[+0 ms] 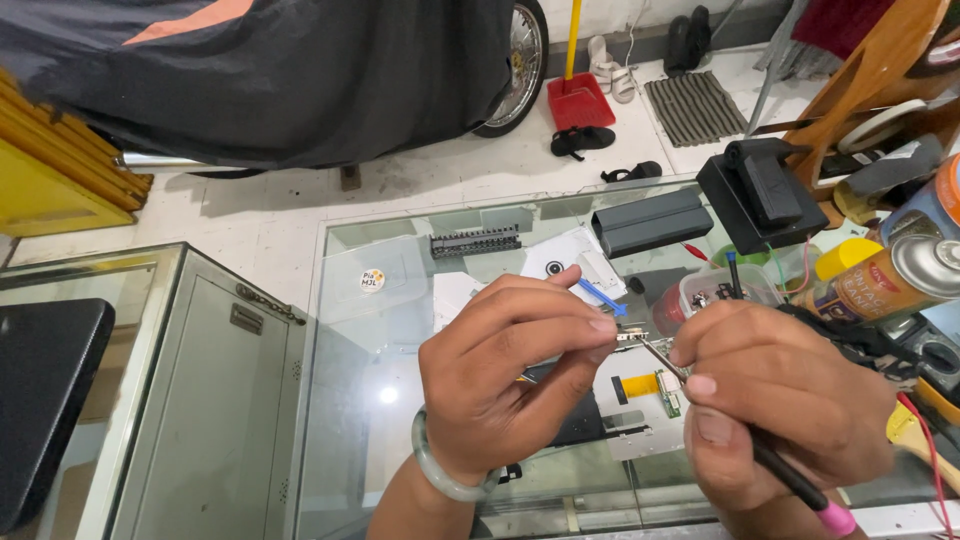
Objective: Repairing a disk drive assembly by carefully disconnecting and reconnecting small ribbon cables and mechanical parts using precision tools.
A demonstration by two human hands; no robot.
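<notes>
My left hand (505,375) pinches a tiny metal part (630,336) while my right hand (775,400) grips tweezers (662,358); a slip could flick it onto the glass tabletop (400,330).

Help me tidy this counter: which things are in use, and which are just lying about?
In use: left hand pinching a small metal part; right hand holding a black tool; opened device.

Lying about: spray can, black boxes, plastic tub.
</notes>
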